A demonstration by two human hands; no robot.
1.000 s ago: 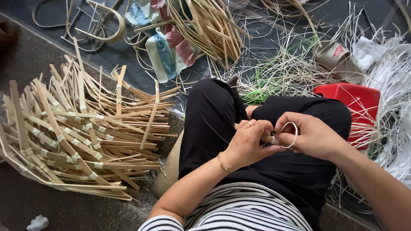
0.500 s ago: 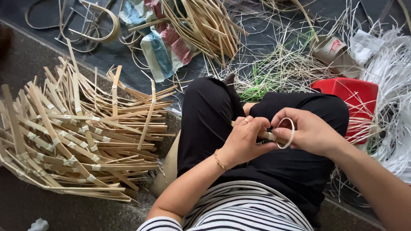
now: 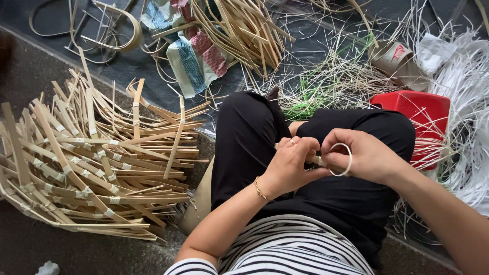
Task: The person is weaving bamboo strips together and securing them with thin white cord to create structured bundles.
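- Both hands are gripping closed over the lap: left hand (image 3: 291, 165) is pinching the end of a short pale strip (image 3: 315, 160), fingers curled tight around it; right hand (image 3: 368, 157) is holding the other side of the same strip with a thin white loop (image 3: 340, 159) hanging round its fingertips. Neither grip is showing any gap.
- Ordering the rest from largest to smallest.
- Big heap of tied bamboo pieces (image 3: 97, 163) is lying on the floor to the person's left, each piece carrying pale binding bands; judging from this, a large share of the binding is looking done.
- Loose white strands (image 3: 466, 102) are spreading along the right edge, well apart from the heap.
- Unbound bamboo slats (image 3: 244, 30) are lying at the top centre beside a striped woven bag (image 3: 191, 56); judging by these, material is remaining to be worked.
- Red plastic stool (image 3: 415, 114) is sitting just beside the right knee, partly under stray splints.
- Tangle of thin splints with some green strands (image 3: 326, 86) is lying ahead of the knees.
- Sandal (image 3: 395, 58) is resting near the top right.
- Gold bracelet (image 3: 261, 189) is circling the left wrist.
- Whether the loop is already wrapping the strip, I cannot tell; fingers are covering the joint.
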